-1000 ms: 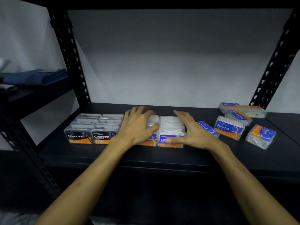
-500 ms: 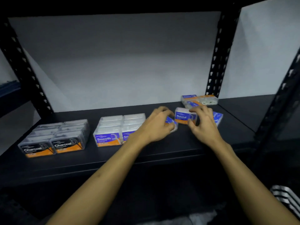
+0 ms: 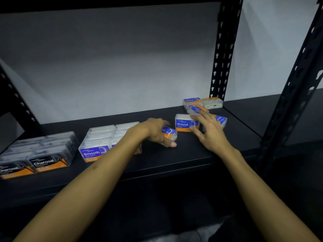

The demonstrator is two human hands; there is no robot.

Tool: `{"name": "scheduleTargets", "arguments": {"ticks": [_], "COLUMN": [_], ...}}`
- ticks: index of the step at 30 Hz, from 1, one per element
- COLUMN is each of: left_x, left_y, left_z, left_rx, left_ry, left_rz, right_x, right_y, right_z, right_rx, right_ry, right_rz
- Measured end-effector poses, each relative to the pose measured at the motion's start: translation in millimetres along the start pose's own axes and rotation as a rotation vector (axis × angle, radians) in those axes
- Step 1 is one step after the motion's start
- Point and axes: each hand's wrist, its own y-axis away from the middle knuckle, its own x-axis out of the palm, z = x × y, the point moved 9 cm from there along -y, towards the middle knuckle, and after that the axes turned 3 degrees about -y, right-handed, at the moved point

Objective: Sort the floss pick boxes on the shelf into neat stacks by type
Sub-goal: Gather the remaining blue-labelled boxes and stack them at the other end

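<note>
On the black shelf point(image 3: 192, 152) the Charcoal boxes point(image 3: 47, 154) sit packed at the left, and the Smooth boxes point(image 3: 101, 140) stand in a block beside them. My left hand point(image 3: 155, 131) is closed around a tilted blue-and-orange Round box point(image 3: 170, 133) in the middle. My right hand point(image 3: 209, 133) rests with spread fingers against an upright Round box point(image 3: 183, 123), its fingertips touching another Round box point(image 3: 195, 109) behind. One more Round box point(image 3: 222, 119) lies partly hidden beyond that hand. Two further boxes point(image 3: 202, 102) sit at the back right.
Black perforated uprights stand at the back right point(image 3: 223, 49) and front right point(image 3: 297, 84), with another at the left point(image 3: 14, 95). A pale wall closes the back. A neighbouring shelf point(image 3: 253, 109) extends to the right.
My view swung right and both hands left the Smooth block. The left hand has closed on a loose Round box and the right hand has reached the Round boxes at the right.
</note>
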Motion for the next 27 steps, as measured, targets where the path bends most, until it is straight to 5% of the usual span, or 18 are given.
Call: {"name": "scheduleTargets", "arguments": {"ticks": [8, 12, 16, 20, 27], "left_x": [-3.4, -10.2, -3.6, 0.3, 1.1], "left_y": [7.3, 16.7, 22.7, 29.7, 43.8], "left_z": [-2.3, -8.2, -13.3, -20.9, -24.2], "left_rx": [0.106, 0.12, 0.185, 0.265, 0.225], "left_ry": [-0.054, -0.095, -0.004, -0.167, -0.187], "left_rz": [-0.018, -0.202, -0.224, -0.309, -0.447], "right_x": [-5.2, -7.2, -9.3, -9.7, 1.9], "right_y": [-9.5, -15.2, -12.9, -9.8, -2.2], "right_z": [12.9, 16.0, 20.7, 23.3, 13.2], "right_rx": [0.001, 0.05, 0.06, 0.051, 0.065], "right_ry": [-0.094, -0.066, -0.045, -0.059, -0.199], "right_rz": [-0.018, 0.067, 0.092, 0.092, 0.159]}}
